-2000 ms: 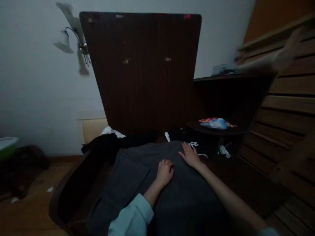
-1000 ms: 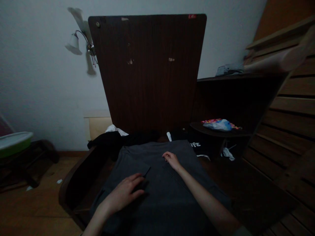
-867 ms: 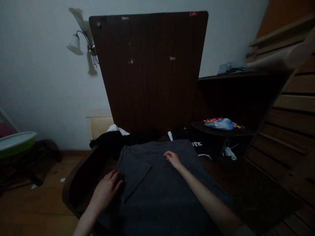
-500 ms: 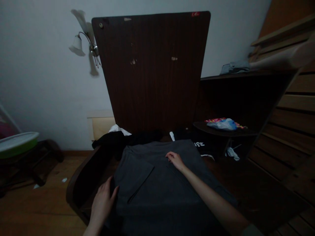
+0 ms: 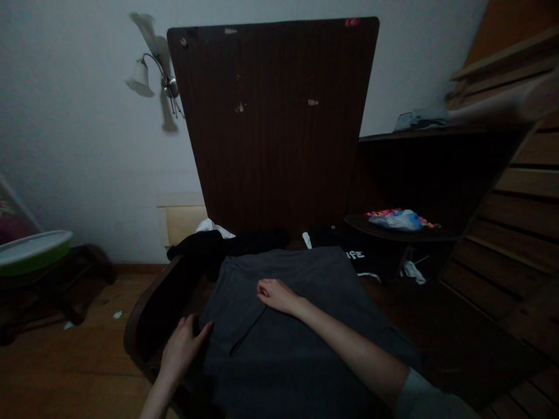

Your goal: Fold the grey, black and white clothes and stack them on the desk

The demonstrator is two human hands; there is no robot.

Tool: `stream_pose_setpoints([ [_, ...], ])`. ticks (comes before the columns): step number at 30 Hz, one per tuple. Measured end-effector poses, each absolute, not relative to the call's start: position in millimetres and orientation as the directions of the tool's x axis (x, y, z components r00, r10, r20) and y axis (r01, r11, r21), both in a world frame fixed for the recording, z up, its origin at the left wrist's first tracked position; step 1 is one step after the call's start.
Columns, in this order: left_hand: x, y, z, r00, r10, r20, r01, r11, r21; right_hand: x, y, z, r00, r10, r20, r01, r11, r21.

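A dark grey garment (image 5: 297, 343), which looks like a shirt, lies spread out in front of me with a sleeve-like flap folded inward on its left part. My right hand (image 5: 277, 295) rests on the cloth at the inner corner of that flap. Its fingers are curled together, and whether cloth is pinched in them is hidden. Beside the garment's left edge, my left hand (image 5: 186, 343) has thumb and fingers apart, with the thumb close to the cloth. Dimness blurs the garment's lower end.
Dark clothes (image 5: 196, 243) lie behind the garment, and a black one with white lettering (image 5: 354, 255) is at the right. A curved wooden side (image 5: 140, 317) borders my left hand. A tall brown panel (image 5: 279, 128) rises behind. A plastic bag (image 5: 399, 221) sits on a shelf.
My right hand has moved left across the garment to the flap's corner. My left hand stays by the left edge, thumb spread wider. The view has shifted slightly.
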State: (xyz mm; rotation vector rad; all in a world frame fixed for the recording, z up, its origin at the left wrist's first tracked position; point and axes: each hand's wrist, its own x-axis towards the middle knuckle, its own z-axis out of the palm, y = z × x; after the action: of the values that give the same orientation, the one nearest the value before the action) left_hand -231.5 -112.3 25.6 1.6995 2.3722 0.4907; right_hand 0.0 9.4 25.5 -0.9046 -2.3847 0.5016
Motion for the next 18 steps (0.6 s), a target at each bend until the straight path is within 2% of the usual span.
stream_pose_setpoints([
  [3, -230.6, -110.0, 27.5, -0.326, 0.945, 0.019, 0.885, 0.298, 0.358, -13.3, 14.5, 15.0, -0.628, 0.721, 0.292, 0.431, 0.635, -0.641],
  [6, -230.7, -106.1, 27.6, -0.316, 0.949, -0.004, 0.852, 0.285, 0.439, -14.6, 20.6, 3.2, -0.540, 0.807, 0.240, 0.330, 0.465, -0.822],
  [9, -223.4, -103.7, 31.8, -0.301, 0.952, 0.061, 0.824, 0.228, 0.518, -10.8, 22.9, -1.1, -0.550, 0.822, 0.148, 0.178, 0.288, -0.941],
  [12, -199.0, -103.6, 42.4, -0.282, 0.939, 0.199, 0.847, 0.146, 0.511, -9.1, 24.2, 0.6, -0.603, 0.794, 0.082, 0.077, 0.160, -0.984],
  [14, -172.9, -103.7, 49.9, -0.226, 0.944, 0.242, 0.876, 0.088, 0.475, -9.4, 26.5, 2.4, -0.610, 0.792, 0.027, 0.042, 0.066, -0.997],
  [18, -116.1, -102.0, 52.9, -0.086, 0.984, 0.155, 0.930, 0.024, 0.366, -10.5, 32.9, 4.3, -0.528, 0.845, -0.087, 0.014, -0.094, -0.995],
])
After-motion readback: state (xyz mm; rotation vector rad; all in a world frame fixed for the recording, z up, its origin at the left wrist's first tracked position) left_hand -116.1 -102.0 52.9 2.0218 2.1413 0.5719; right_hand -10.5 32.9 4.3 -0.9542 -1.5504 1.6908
